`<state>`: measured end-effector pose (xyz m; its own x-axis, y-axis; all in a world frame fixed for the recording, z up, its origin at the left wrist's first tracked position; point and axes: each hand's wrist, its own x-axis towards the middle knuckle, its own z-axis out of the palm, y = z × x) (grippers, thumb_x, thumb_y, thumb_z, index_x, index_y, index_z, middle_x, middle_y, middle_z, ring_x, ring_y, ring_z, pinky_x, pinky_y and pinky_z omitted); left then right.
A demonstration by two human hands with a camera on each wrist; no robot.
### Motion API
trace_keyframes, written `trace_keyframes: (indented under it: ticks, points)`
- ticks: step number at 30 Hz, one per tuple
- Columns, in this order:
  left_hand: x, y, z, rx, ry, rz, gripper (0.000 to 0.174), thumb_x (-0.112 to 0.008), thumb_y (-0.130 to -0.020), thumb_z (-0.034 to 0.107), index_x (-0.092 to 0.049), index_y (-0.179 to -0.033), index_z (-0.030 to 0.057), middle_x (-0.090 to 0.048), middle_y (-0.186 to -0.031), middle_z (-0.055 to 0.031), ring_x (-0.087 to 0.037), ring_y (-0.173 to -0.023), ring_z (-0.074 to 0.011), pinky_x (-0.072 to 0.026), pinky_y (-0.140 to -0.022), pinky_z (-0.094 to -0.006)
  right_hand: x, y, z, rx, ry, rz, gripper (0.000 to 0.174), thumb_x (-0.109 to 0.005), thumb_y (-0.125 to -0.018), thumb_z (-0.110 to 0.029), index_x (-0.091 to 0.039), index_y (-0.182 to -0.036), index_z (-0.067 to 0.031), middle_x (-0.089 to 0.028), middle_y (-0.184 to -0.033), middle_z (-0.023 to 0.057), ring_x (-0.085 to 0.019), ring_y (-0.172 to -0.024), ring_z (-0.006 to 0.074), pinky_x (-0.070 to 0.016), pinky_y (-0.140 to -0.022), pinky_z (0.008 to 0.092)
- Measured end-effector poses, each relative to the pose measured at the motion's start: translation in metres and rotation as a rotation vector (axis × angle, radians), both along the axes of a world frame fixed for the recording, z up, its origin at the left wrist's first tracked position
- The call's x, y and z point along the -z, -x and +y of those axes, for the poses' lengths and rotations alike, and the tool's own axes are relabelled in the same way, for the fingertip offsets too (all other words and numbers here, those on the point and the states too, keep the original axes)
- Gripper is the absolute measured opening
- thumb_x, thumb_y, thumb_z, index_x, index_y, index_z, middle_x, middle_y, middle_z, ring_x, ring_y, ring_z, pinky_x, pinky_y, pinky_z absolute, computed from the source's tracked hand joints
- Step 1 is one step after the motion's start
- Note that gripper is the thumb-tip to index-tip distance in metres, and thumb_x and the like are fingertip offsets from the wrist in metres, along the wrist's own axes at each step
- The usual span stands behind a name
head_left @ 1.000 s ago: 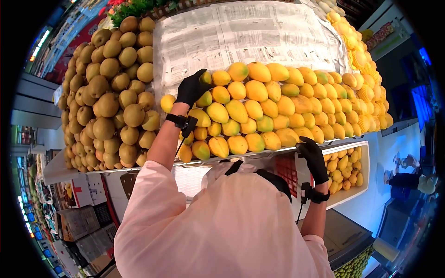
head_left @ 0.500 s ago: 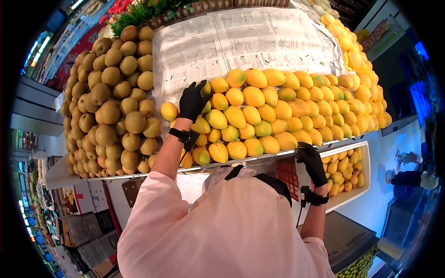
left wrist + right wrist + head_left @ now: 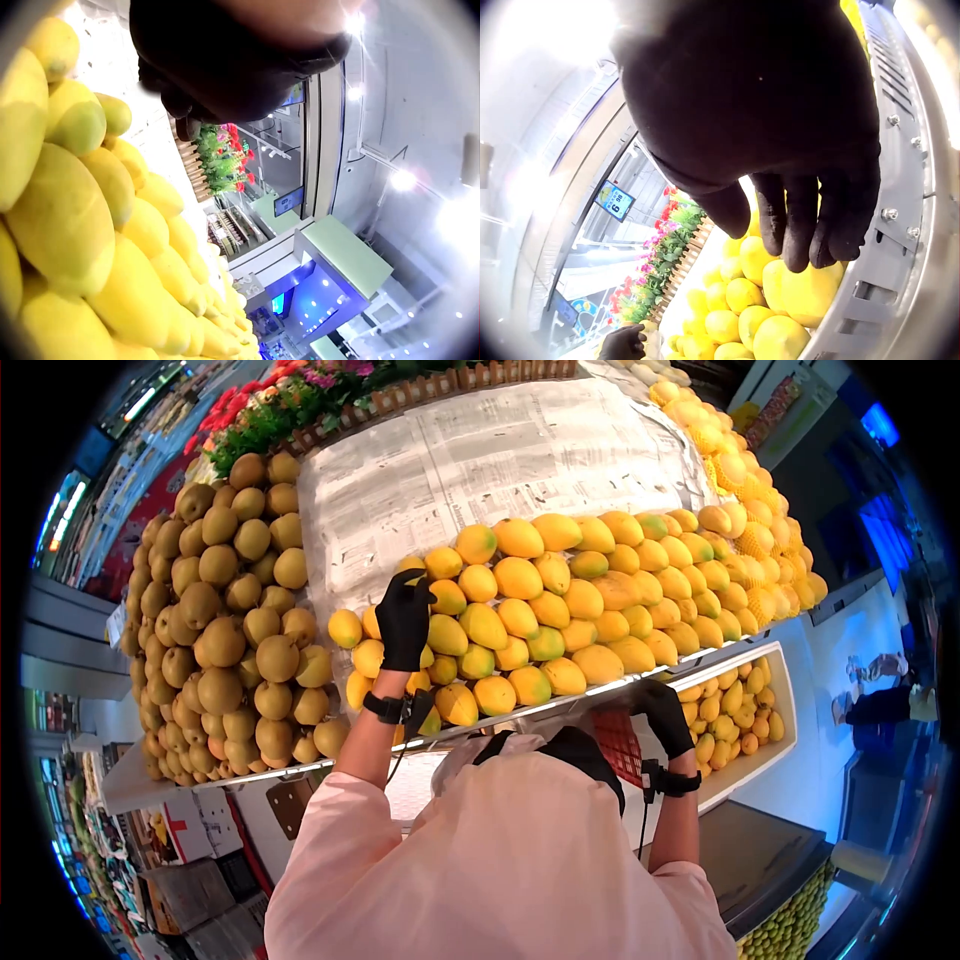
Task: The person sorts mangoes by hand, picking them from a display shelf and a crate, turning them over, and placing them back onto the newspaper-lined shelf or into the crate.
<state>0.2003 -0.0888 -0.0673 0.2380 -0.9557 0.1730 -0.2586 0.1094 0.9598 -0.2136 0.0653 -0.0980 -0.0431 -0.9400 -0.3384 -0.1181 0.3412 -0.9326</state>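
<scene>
Rows of yellow mangoes [image 3: 518,538], some tinged green, are stacked on a sloping display over a newspaper sheet [image 3: 500,450]. My black-gloved left hand [image 3: 405,625] is at the left end of the rows, its fingers loosely bent just short of an end mango [image 3: 410,563]. In the left wrist view the same hand [image 3: 232,60] shows no fruit beneath its fingers. At the display's front edge is my black-gloved right hand [image 3: 662,715]. Its fingers [image 3: 802,217] hang fairly straight over the front mangoes [image 3: 802,292] in the right wrist view, overlapping them there.
Brown round pears [image 3: 222,640] pile up on the left, netted yellow fruit [image 3: 755,540] on the right. Below the metal front rail [image 3: 889,217] are a white box [image 3: 790,690] of mangoes and a red basket [image 3: 618,745]. Flowers and a small wooden fence [image 3: 440,395] line the back.
My left hand has drawn back toward me from the end mango, its fingers coming off it. The right hand has stayed at the front edge. The head view has shifted slightly.
</scene>
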Motion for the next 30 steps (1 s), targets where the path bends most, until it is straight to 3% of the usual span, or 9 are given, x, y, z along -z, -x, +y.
trace_keyframes:
  ticks: [4,5,8,16,21,24,25,28,30]
  points:
    - [0.006,0.029,0.015,0.089,0.016,0.095,0.029,-0.058,-0.091,0.004,-0.058,-0.12,0.0057,-0.067,-0.098,-0.0087,-0.062,-0.081,-0.01,-0.0486,-0.062,-0.0219,-0.003,0.001,0.011,0.059,-0.054,0.017,0.021,-0.061,-0.087,-0.016,-0.066,-0.095,0.0027,-0.067,-0.079,0.0058,-0.062,-0.07,0.0128,-0.0492,-0.065,0.025]
    - [0.006,0.037,0.019,0.105,0.038,0.051,0.034,-0.057,-0.09,0.0,-0.056,-0.123,0.0053,-0.065,-0.108,-0.0083,-0.062,-0.094,-0.0117,-0.0501,-0.072,-0.0234,-0.008,-0.001,0.013,0.101,-0.07,0.008,0.019,-0.061,-0.085,-0.013,-0.066,-0.095,0.0026,-0.067,-0.078,0.0053,-0.062,-0.07,0.0126,-0.049,-0.066,0.0253]
    - [-0.001,0.057,0.034,0.193,0.004,-0.08,0.034,-0.058,-0.088,0.0,-0.057,-0.122,0.0046,-0.063,-0.112,-0.0066,-0.06,-0.102,-0.0141,-0.0491,-0.081,-0.0257,0.005,0.018,0.021,0.077,-0.043,0.062,0.017,-0.064,-0.082,-0.01,-0.066,-0.094,0.0016,-0.067,-0.081,0.0054,-0.062,-0.072,0.0126,-0.0486,-0.066,0.0252]
    - [0.034,0.114,0.054,0.308,-0.054,0.042,0.012,-0.063,-0.086,0.003,-0.064,-0.098,0.004,-0.065,-0.089,-0.0025,-0.057,-0.076,-0.0107,-0.0474,-0.069,-0.0259,0.009,0.049,0.054,0.209,-0.04,-0.037,0.021,-0.059,-0.087,-0.009,-0.067,-0.1,0.0049,-0.07,-0.088,0.0094,-0.066,-0.076,0.0148,-0.0531,-0.069,0.0251]
    - [0.02,0.162,0.067,0.459,-0.138,0.162,0.007,-0.063,-0.09,0.007,-0.06,-0.096,0.0035,-0.064,-0.086,-0.0025,-0.057,-0.074,-0.0093,-0.0465,-0.068,-0.0242,0.026,0.076,0.082,0.307,-0.07,-0.042,0.022,-0.059,-0.09,-0.018,-0.067,-0.089,0.0017,-0.07,-0.08,0.0072,-0.064,-0.067,0.0128,-0.0514,-0.064,0.0246]
    - [0.018,0.186,0.07,0.518,-0.203,0.224,0.008,-0.061,-0.092,0.007,-0.059,-0.098,0.0021,-0.065,-0.086,-0.0043,-0.058,-0.072,-0.0102,-0.0471,-0.067,-0.0236,0.038,0.099,0.103,0.112,0.103,0.395,0.018,-0.061,-0.088,-0.016,-0.068,-0.085,0.0005,-0.067,-0.075,0.007,-0.062,-0.063,0.0127,-0.0501,-0.062,0.0258]
    - [0.017,0.196,0.071,0.529,-0.212,0.245,0.008,-0.06,-0.092,0.007,-0.059,-0.099,0.0018,-0.066,-0.087,-0.0047,-0.058,-0.071,-0.0106,-0.0472,-0.067,-0.0238,0.024,0.099,0.106,0.219,-0.074,0.356,0.015,-0.062,-0.085,-0.014,-0.068,-0.083,-0.0007,-0.065,-0.075,0.0069,-0.061,-0.063,0.0133,-0.049,-0.061,0.0271]
    - [0.019,0.217,0.072,0.591,-0.215,0.223,0.009,-0.058,-0.094,0.009,-0.058,-0.099,0.0013,-0.067,-0.087,-0.0059,-0.059,-0.071,-0.0113,-0.0468,-0.065,-0.0243,0.07,0.128,0.133,0.187,0.183,0.531,0.016,-0.065,-0.081,-0.015,-0.064,-0.08,0.0001,-0.06,-0.068,0.0076,-0.059,-0.062,0.0133,-0.047,-0.058,0.0268]
    - [0.019,0.23,0.074,0.613,-0.24,0.173,0.01,-0.058,-0.095,0.012,-0.059,-0.099,0.0027,-0.067,-0.087,-0.0056,-0.059,-0.071,-0.0107,-0.0455,-0.063,-0.0234,0.085,0.142,0.148,0.315,0.126,0.29,0.016,-0.067,-0.078,-0.015,-0.065,-0.081,-0.0003,-0.061,-0.068,0.0052,-0.058,-0.06,0.0124,-0.0471,-0.057,0.0256]
